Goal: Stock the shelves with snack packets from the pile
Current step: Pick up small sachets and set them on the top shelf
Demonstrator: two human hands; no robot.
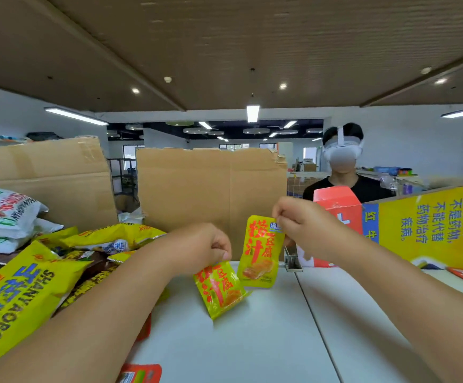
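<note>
My left hand [197, 244] pinches the top edge of a small yellow snack packet [220, 288] that hangs tilted just above the white shelf surface [252, 341]. My right hand [299, 225] pinches the top corner of a second, identical yellow packet [260, 252], which hangs upright a little higher and to the right. The two packets are close together, nearly touching. A pile of larger yellow and white snack bags [31, 272] lies on the left beside my left forearm.
Brown cardboard panels [211, 189] stand behind the shelf. A red carton [338, 211] and a yellow printed box [432, 230] stand at the right. A person in a black shirt with a white headset [342, 156] stands behind them. Small orange packets [142, 373] lie at the bottom edge.
</note>
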